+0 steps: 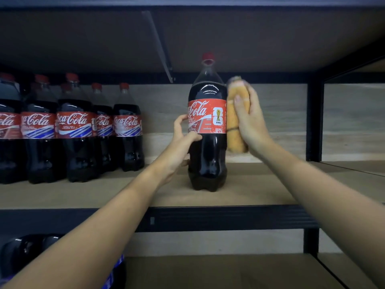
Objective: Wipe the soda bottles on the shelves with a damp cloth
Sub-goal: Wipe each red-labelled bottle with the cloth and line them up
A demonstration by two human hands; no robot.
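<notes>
Left hand (183, 138) grips the lone soda bottle (207, 130) steady; right hand (248, 119) holds the orange cloth (235, 126) against its right side, mid-wipe. Next, probably turning the bottle.

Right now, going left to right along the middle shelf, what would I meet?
Row of dark cola bottles with red labels → left hand gripping the lone upright cola bottle → folded orange cloth → right hand pressing it → black shelf post.
</notes>
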